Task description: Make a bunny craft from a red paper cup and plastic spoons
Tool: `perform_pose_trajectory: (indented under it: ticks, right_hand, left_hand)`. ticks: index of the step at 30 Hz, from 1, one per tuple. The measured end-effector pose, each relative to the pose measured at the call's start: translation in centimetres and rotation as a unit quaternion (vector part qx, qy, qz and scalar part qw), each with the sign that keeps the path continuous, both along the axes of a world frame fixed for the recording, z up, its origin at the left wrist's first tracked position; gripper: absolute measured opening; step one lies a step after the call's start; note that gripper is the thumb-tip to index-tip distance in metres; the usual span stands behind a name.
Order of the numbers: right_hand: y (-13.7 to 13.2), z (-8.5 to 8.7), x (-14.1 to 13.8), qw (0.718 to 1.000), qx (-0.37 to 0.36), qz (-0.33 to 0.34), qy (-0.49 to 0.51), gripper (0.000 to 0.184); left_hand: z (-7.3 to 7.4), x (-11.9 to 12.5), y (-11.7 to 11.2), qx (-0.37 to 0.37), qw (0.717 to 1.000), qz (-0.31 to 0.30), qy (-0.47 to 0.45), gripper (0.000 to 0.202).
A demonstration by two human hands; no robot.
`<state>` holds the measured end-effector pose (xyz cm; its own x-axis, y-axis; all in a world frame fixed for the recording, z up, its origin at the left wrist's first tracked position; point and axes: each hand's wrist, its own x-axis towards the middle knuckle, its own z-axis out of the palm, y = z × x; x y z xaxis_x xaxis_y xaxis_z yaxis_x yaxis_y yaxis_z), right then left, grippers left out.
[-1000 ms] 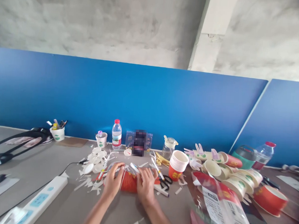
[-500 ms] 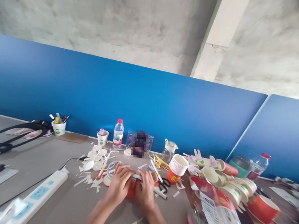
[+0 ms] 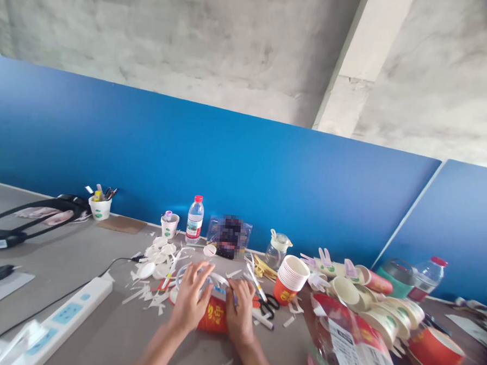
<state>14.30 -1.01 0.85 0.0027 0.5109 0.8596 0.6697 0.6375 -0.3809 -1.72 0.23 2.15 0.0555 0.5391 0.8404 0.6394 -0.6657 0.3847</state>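
Between my hands at the front of the desk is a red paper cup (image 3: 213, 315) with gold lettering, apparently on its side and partly covered. My left hand (image 3: 192, 297) rests against its left side, fingers spread. My right hand (image 3: 240, 307) has its thumb and curled fingers closed at the cup's right edge. A white paper strip (image 3: 219, 278) curves up near the right fingertips; what bears it is unclear. Just behind my left hand, a clear tape roll (image 3: 179, 274) is partly hidden. Black-handled scissors (image 3: 270, 305) and a white marker (image 3: 263, 318) lie right of my right hand.
Cut white paper pieces (image 3: 153, 259) lie heaped at left. A stack of paper cups (image 3: 289, 280) stands at right, near a plastic packet (image 3: 353, 341) and loose cups. Behind are a water bottle (image 3: 194, 221) and glass jug (image 3: 277, 249). A power strip (image 3: 69, 315) lies at left.
My hands have moved slightly apart, with the left fingers lifting and spreading. More of the red cup and its gold lettering now shows. The view has shifted slightly.
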Motion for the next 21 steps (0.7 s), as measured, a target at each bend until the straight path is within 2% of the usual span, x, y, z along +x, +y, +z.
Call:
perform_pose_trajectory:
  ticks: [4,8,14,21]
  right_hand:
    - [-0.2,0.1,-0.1,1.0,-0.015,-0.006,-0.01,0.022]
    - [-0.6,0.1,-0.5,0.999,-0.02,0.011,-0.028,0.025]
    - [-0.5,0.0,-0.6,0.999,-0.021,-0.003,-0.033,0.025]
    - [-0.5,0.2,-0.6,0.999,-0.016,-0.009,-0.035,0.025]
  left_hand:
    - [0.4,0.2,-0.5,0.032,0.998,0.006,0.06,0.03]
    - [0.8,0.0,-0.7,0.031,0.996,0.021,0.081,0.024]
    - [1.2,-0.3,-1.0,0.044,0.993,0.028,0.11,0.021]
    - [1.2,0.0,-0.8,0.047,0.998,0.025,0.045,0.022]
